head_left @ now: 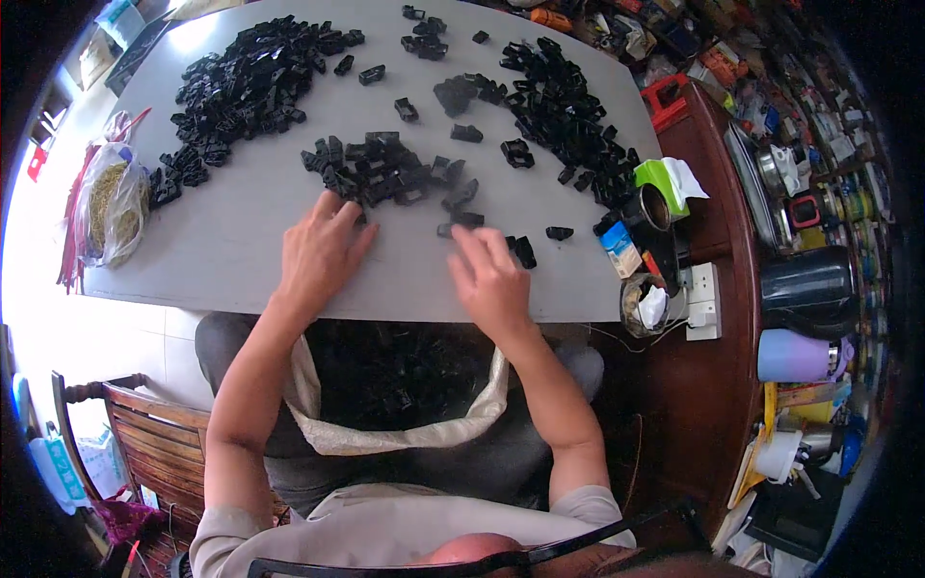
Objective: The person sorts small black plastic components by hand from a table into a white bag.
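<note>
Many small black plastic clip-like parts lie on the grey table (231,260). My left hand (323,246) rests at the near edge of a loose middle cluster of black parts (385,169). Its fingertips touch parts there, and its thumb stands apart from the fingers. To the right, my right hand (491,284) has its fingers spread, slightly blurred. Its fingertips reach a black part (467,220), and another black part (523,252) lies beside that hand. Between my forearms, a pale woven sack (385,438) sits open on my lap, with dark parts inside.
Larger heaps of black parts lie at the far left (251,82) and the right (559,106). A plastic bag of yellowish ties (116,207) sits at the left edge. At right are a green tissue pack (660,183), a dark cup (647,207) and a power strip (703,301).
</note>
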Action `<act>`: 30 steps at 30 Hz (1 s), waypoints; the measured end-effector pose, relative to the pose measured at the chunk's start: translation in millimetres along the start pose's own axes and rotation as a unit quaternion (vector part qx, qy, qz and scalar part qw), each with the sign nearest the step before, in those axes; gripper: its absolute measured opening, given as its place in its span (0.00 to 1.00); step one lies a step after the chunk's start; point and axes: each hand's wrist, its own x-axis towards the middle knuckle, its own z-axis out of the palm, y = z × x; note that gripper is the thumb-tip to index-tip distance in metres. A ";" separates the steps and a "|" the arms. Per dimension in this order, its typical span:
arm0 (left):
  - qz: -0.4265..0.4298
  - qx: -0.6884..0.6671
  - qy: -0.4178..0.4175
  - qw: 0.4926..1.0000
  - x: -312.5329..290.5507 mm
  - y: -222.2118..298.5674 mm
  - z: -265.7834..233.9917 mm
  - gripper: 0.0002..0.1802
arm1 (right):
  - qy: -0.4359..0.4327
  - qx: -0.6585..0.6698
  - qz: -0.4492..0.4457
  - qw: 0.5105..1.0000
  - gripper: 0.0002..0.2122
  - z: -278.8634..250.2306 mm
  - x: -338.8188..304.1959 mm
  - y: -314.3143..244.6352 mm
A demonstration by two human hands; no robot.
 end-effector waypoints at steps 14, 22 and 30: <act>-0.159 -0.369 -0.103 0.910 -10.5 3.5 -2.8 0.12 | 0.030 0.092 0.008 0.995 0.11 8.6 2.7 -5.3; -0.116 -0.350 -0.131 0.920 -9.1 13.7 -4.5 0.16 | -0.039 -0.003 0.042 0.998 0.09 7.4 2.7 -15.4; -0.151 -0.372 -0.160 0.902 -5.6 1.8 2.5 0.17 | 0.007 -0.024 -0.124 0.992 0.12 -0.2 16.8 -16.3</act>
